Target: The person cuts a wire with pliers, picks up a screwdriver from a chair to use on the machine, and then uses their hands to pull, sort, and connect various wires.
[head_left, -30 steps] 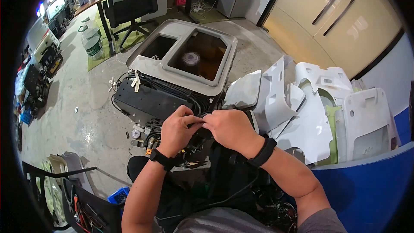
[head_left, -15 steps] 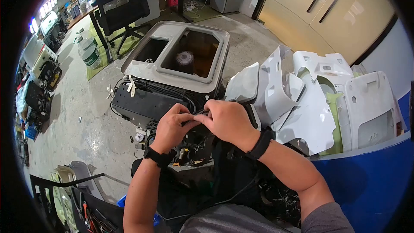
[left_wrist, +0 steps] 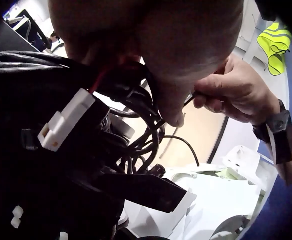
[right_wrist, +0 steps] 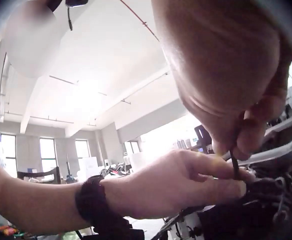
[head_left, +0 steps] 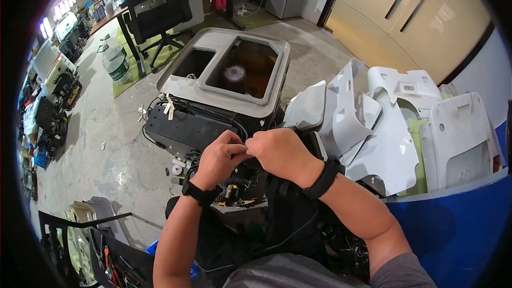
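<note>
In the right wrist view a thin black cable (right_wrist: 234, 164) is pinched by both hands, the right hand (right_wrist: 226, 65) above and the left hand (right_wrist: 178, 182) below. Seen from the head, the left hand (head_left: 217, 159) and right hand (head_left: 282, 154) meet fingertip to fingertip over the front of the black box (head_left: 186, 128). The left wrist view has the right hand (left_wrist: 241, 92) gripping the cable's end beside the left hand (left_wrist: 186, 55). A white connector (left_wrist: 67, 120) and bundled black cables (left_wrist: 151, 127) lie close by.
Behind the black box stands a grey frame (head_left: 224, 98) with two openings. White panels (head_left: 389, 149) lean at the right by a blue surface (head_left: 448, 224). A black chair (head_left: 157, 10) and water bottles (head_left: 116, 64) are at the back left; tools (head_left: 114, 266) lie lower left.
The head view has shifted slightly. Both hands stay together at the same place, with the right fingers now curled closer against the left fingertips.
</note>
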Demonstrator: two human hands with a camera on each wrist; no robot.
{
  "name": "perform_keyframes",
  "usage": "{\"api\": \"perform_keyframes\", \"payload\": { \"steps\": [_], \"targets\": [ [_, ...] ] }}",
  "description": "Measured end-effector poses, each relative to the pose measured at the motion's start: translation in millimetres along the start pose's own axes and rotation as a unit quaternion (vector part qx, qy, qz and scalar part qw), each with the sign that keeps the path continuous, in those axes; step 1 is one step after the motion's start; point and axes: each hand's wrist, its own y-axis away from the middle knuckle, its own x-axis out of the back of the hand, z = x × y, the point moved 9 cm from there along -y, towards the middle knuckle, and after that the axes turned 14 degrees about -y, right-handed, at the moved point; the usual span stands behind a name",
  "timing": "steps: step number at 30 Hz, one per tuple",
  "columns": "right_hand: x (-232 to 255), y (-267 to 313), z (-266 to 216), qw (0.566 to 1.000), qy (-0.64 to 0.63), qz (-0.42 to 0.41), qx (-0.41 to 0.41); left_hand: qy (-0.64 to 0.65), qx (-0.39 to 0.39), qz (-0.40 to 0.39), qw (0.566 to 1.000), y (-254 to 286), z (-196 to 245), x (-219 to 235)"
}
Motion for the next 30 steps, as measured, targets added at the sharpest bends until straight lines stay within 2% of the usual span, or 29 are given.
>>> {"api": "perform_keyframes", "payload": {
  "steps": [4, 6, 10, 12, 13, 15, 16, 18, 21, 25, 27, 28, 30],
  "targets": [
    [-2, 0, -3, 0.999, 0.032, -0.021, 0.023, -0.017, -0.004, 0.001, 1.000, 0, -2, -2],
    [2, 1, -17, 0.993, 0.009, 0.000, 0.120, -0.029, -0.002, 0.004, 1.000, 0, -6, -5],
    [-1, 7, -24, 0.991, -0.031, -0.011, 0.132, -0.030, -0.002, 0.017, 0.999, 0, -9, -7],
    [19, 9, -8, 0.980, -0.153, 0.126, 0.028, -0.020, 0.002, 0.021, 1.000, 0, -7, -4],
    [20, 9, -10, 0.980, -0.155, 0.125, 0.029, -0.007, 0.003, 0.021, 1.000, 1, -5, -3],
    [4, 17, 27, 0.964, -0.160, 0.050, -0.205, -0.006, 0.017, 0.013, 1.000, 1, -6, -4],
    [3, 17, 27, 0.964, -0.159, 0.051, -0.206, -0.005, 0.030, 0.005, 1.000, 0, -8, -6],
    [-6, 19, 36, 0.946, -0.181, 0.035, -0.268, -0.011, 0.025, 0.012, 1.000, 0, -8, -6],
    [-16, 20, 45, 0.932, -0.210, 0.037, -0.292, -0.016, 0.020, 0.022, 0.999, 3, -9, -6],
    [-16, 20, 43, 0.937, -0.226, 0.027, -0.265, -0.013, 0.026, 0.025, 0.999, 3, -4, -3],
    [-11, 17, 31, 0.966, -0.123, 0.006, -0.229, -0.014, 0.015, 0.030, 0.999, 3, -3, -3],
    [-12, 19, 31, 0.965, -0.123, 0.006, -0.230, -0.017, 0.005, 0.037, 0.999, 3, -2, -2],
    [-13, 17, 13, 0.992, -0.054, -0.003, -0.117, -0.017, -0.001, 0.035, 0.999, 4, -1, -2]
  ]
}}
